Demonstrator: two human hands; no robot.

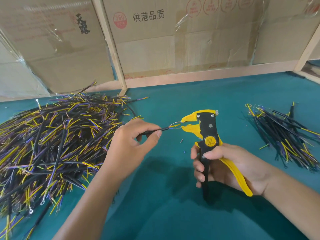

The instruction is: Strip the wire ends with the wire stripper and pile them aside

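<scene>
Left hand pinching black wire, its tips in yellow wire stripper mouth, right hand gripping handles, big wire pile far left

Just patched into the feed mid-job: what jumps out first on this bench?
The yellow and black wire stripper stands upright at centre, gripped by the right hand, while the left hand pinches a black cable and feeds its coloured ends into the open jaws. A big tangled wire heap fills the left of the green table; a smaller pile lies at right.
</scene>
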